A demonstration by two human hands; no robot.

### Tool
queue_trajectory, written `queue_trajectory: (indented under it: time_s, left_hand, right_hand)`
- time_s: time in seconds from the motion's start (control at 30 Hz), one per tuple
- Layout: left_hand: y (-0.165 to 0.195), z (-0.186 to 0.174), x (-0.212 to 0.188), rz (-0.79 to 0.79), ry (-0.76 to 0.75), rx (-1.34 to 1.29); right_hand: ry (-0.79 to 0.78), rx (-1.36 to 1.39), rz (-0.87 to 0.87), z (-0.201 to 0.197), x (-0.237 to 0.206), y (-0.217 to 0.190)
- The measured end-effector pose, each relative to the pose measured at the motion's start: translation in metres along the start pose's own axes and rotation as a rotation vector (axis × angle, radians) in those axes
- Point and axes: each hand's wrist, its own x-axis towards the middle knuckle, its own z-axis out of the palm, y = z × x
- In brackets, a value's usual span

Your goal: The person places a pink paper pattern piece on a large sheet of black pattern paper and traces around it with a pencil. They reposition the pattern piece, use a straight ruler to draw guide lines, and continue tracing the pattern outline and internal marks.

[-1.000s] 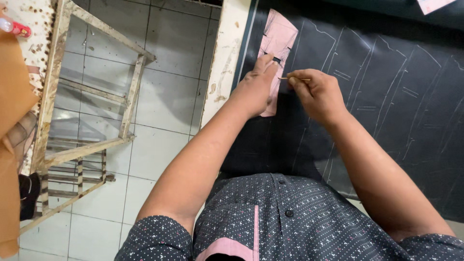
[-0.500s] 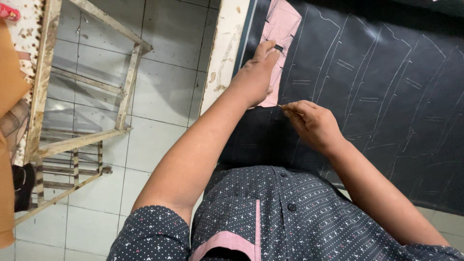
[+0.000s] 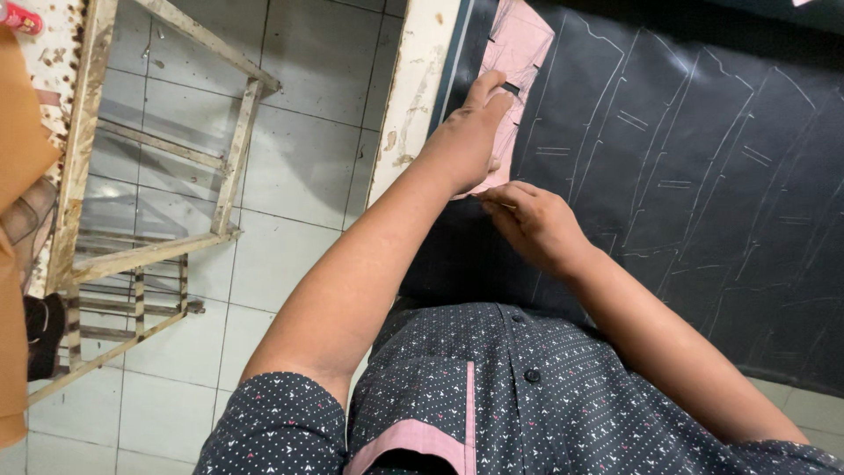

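Your left hand (image 3: 470, 141) lies flat, pinning pink pattern piece (image 3: 519, 79), upper centre | right hand (image 3: 532, 220) pinches chalk at its lower edge | dark cloth (image 3: 703, 176): many outlines drawn, this one unfinished.

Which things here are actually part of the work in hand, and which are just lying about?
In use: pink paper pattern pressed flat by the left hand; dark fabric with chalk outlines; right hand pinching a thin marker, barely visible.

Lying about: metal frame rack; tiled floor; orange cloth.
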Motion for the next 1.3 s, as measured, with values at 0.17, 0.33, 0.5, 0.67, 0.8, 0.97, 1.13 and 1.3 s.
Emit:
queue_trajectory:
  time_s: [0.17,0.33,0.5,0.67,0.8,0.97,1.13,1.3]
  left_hand:
    - [0.002,-0.003,-0.001,0.011,0.004,-0.023]
    - [0.003,-0.004,0.0,-0.023,0.003,-0.02]
    - [-0.005,0.004,-0.001,0.034,0.046,0.003]
    - [-0.021,0.023,-0.006,0.158,0.189,-0.013]
    - [-0.026,0.045,-0.018,0.16,0.231,0.22]
    - [-0.031,0.051,-0.023,0.218,0.3,0.313]
    - [-0.029,0.049,-0.025,0.192,0.271,0.302]
    - [-0.023,0.048,-0.025,0.197,0.291,0.349]
  right_hand:
    - [-0.016,-0.013,-0.067,0.009,0.007,-0.006]
    - [-0.03,0.055,-0.131,0.012,0.012,-0.012]
    - [-0.074,0.15,-0.071,0.007,0.012,-0.005]
    - [0.182,0.096,0.272,-0.024,0.014,0.028]
    - [0.328,0.472,0.252,-0.031,0.055,0.066]
    - [0.276,0.45,0.282,-0.022,0.086,0.082]
    - [0.252,0.356,0.278,-0.021,0.096,0.073]
    - [0.189,-0.143,0.245,-0.042,0.093,0.057]
